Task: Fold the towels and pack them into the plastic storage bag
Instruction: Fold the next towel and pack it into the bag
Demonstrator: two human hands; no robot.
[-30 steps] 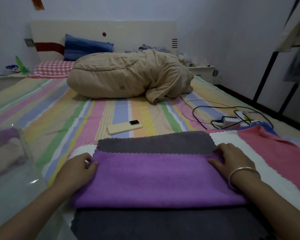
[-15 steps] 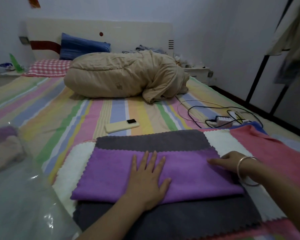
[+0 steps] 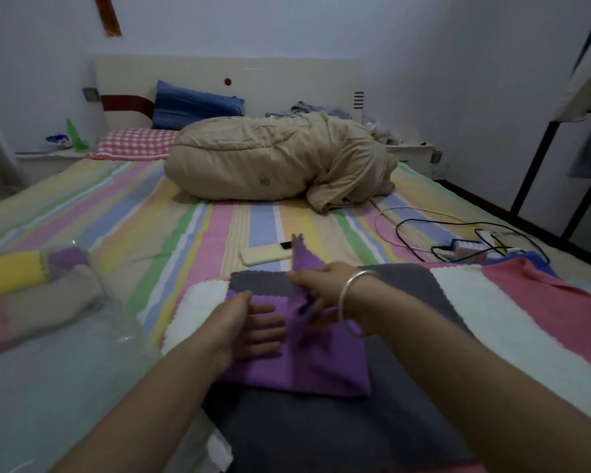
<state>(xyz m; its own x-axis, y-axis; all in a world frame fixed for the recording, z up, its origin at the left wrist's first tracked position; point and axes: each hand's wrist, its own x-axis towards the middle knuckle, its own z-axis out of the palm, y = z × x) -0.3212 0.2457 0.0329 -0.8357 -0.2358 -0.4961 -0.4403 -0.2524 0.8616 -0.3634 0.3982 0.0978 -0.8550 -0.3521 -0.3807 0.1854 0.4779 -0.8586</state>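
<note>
A: Purple towel (image 3: 321,367)?
B: Laid on grey towel (image 3: 372,435), near centre. Its right end is pinched and lifted by right hand (image 3: 321,281).
A: Left hand (image 3: 249,322)?
B: Fingers straight, pressed flat on it. Bag (image 3: 48,370) seen at left.

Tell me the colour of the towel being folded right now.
Purple towel, lying on a dark grey towel; the head view shows it.
</note>
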